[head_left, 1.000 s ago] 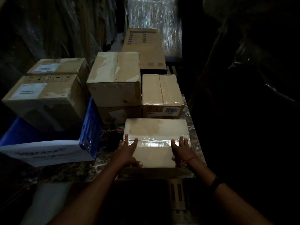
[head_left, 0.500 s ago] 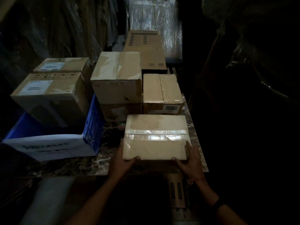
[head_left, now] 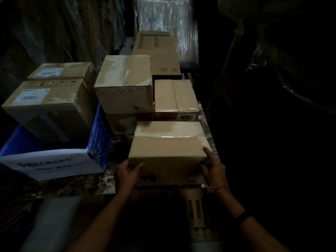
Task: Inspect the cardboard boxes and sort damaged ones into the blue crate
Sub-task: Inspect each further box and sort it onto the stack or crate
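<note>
A taped cardboard box (head_left: 168,142) is at the front of the marble table (head_left: 72,184), tilted so its near face shows. My left hand (head_left: 128,172) grips its lower left corner, thumb on the front face. My right hand (head_left: 213,167) holds the right corner, index finger lying along the top edge. The blue crate (head_left: 99,135) stands to the left with a white paper label (head_left: 52,163) on its front. Two labelled boxes (head_left: 49,104) sit in it.
Behind the held box are a large box (head_left: 125,84) stacked on another box (head_left: 125,122), a small barcode box (head_left: 175,96) and a tall printed carton (head_left: 156,51) farther back. Dark wrapped goods close in on both sides. A slotted cardboard piece (head_left: 195,206) lies below the table edge.
Both hands slid from the box's top to its near corners, and the box has been lifted and tipped toward me so its front face shows.
</note>
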A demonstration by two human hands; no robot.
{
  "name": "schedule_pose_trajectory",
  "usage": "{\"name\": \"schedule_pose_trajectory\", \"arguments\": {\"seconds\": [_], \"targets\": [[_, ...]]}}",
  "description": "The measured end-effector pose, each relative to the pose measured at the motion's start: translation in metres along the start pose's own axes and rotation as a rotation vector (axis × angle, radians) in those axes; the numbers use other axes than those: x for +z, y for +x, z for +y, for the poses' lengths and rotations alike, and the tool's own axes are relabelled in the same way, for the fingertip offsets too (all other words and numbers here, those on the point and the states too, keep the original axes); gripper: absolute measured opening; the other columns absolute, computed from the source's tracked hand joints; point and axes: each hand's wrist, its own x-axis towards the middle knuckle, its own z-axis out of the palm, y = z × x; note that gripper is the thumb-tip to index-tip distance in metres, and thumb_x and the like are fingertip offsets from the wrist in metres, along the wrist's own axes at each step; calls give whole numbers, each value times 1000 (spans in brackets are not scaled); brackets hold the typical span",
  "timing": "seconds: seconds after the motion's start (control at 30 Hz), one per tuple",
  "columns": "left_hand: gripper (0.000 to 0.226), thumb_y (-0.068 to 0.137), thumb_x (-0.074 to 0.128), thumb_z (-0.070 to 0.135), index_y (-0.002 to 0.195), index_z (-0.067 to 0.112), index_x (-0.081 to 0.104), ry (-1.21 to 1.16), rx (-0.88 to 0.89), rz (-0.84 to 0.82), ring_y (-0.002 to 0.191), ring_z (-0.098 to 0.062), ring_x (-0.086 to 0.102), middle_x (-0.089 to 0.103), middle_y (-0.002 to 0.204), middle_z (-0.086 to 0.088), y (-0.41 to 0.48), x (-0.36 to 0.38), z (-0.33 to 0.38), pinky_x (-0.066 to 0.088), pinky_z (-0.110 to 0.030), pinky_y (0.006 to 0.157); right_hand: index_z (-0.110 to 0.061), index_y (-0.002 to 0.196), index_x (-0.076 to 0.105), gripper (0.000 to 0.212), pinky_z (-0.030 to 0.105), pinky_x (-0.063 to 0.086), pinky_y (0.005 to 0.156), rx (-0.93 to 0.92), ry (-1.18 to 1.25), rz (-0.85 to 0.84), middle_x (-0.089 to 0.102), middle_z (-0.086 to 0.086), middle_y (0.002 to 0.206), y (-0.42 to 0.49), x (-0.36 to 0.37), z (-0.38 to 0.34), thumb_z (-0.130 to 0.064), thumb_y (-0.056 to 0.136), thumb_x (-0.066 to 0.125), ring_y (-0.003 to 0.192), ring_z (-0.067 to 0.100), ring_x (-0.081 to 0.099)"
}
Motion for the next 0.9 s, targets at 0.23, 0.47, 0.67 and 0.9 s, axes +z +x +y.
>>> {"name": "schedule_pose_trajectory", "arguments": {"seconds": [0.23,0.47,0.67,0.9], "targets": [[34,82,70,49,70,18,67,44,103,205,59,-21,64,65,63,0,22,-6,60,51,-34,53,-33,137,50,57,38,53,76,-28,-141,94,69,14,95,36,-35,-50,-23,83,66,89,34,66],[34,88,70,38,84,4,72,90,30,201,64,-24,68,72,75,-12,37,-1,84,57,-35,58,-29,128,60,47,37,53,89,53,-154,75,68,11,118,73,-35,-59,-34,83,70,107,30,64],[32,85,75,30,99,1,73,143,-6,105,72,-21,65,74,92,-13,52,9,91,48,-26,63,-31,125,62,40,38,54,89,86,-171,14,69,10,116,97,-23,-57,-35,86,66,105,30,64],[31,87,72,28,109,6,68,233,0,-3,97,-26,68,71,106,-11,71,13,95,50,-30,72,-30,110,62,21,39,50,86,29,-415,-67,65,10,116,110,-15,-61,-36,90,57,107,31,59]]}}
